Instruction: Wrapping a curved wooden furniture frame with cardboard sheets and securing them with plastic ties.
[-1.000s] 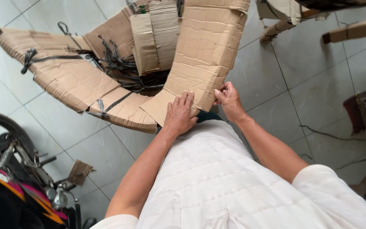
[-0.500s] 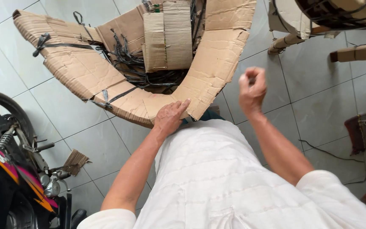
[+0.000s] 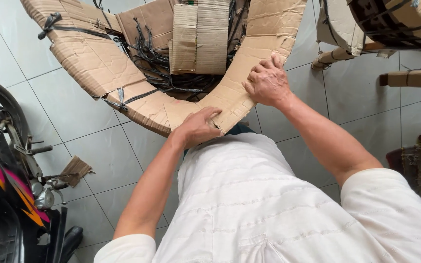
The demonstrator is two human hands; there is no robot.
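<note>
Cardboard wrapping [image 3: 123, 73], curved like a wide horseshoe, lying on the pale tiled floor [image 3: 74, 117] just ahead of the knees. Brown corrugated sheet, creased and scuffed, bent around a frame mostly hidden beneath it. Bound already at several spots along the left arm of the curve with dark straps [image 3: 123, 97], knotted over the outer edge. Right arm of the curve bare of straps as far as visible, so seemingly about half secured, with the near bend and the right side left to fasten. Folded cardboard pad [image 3: 200, 39] standing inside the curve, with a tangle of dark cord [image 3: 157, 63] behind it.

Left hand [image 3: 198, 127] pressed palm-down on the near tip of the curve, fingers spread flat over the seam where two sheets overlap. Right hand [image 3: 268, 84] set on the inner edge of the right arm, fingers bent over the rim, holding it down rather than gripping anything loose. Hands apart, both on the cardboard.

Motorbike [image 3: 6, 185] parked at the left edge of the floor, wheel and footpeg showing. Small cardboard scrap [image 3: 76, 169] lying near it. More wrapped furniture pieces [image 3: 391, 24] at the far right corner.
</note>
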